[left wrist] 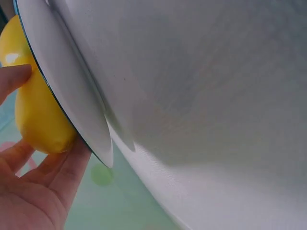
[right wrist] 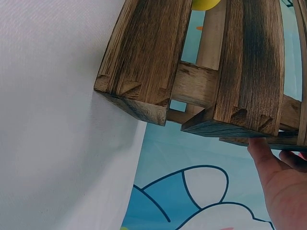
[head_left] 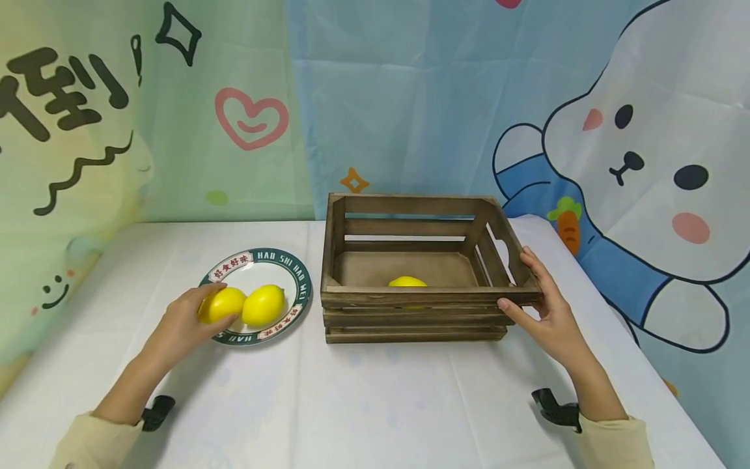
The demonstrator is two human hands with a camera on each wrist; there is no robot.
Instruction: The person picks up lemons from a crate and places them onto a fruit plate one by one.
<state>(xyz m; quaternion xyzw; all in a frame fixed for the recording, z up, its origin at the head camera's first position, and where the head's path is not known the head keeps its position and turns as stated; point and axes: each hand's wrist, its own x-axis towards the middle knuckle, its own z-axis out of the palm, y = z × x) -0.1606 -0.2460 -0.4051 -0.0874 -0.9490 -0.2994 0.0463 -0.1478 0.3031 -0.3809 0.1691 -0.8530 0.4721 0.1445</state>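
Observation:
On the plate [head_left: 303, 286] lie two lemons side by side. My left hand [head_left: 186, 320] has its thumb and fingers around the left lemon [head_left: 225, 304]; the right one [head_left: 263, 305] touches or nearly touches it. In the left wrist view, the hand [left wrist: 41, 191] curls about a lemon [left wrist: 41, 117] at the plate's edge [left wrist: 72, 91]. My right hand [head_left: 553, 326] holds the right end of the wooden crate [head_left: 416, 317], thumb at the front corner and fingers at the side. Inside the crate sits another lemon [head_left: 407, 281], partly hidden by the front slats.
A white cloth [head_left: 375, 404] covers the table. Behind it hangs a printed curtain [head_left: 410, 117] with cartoon figures, which also runs down the right side. The crate stands right of the plate, with a gap between them.

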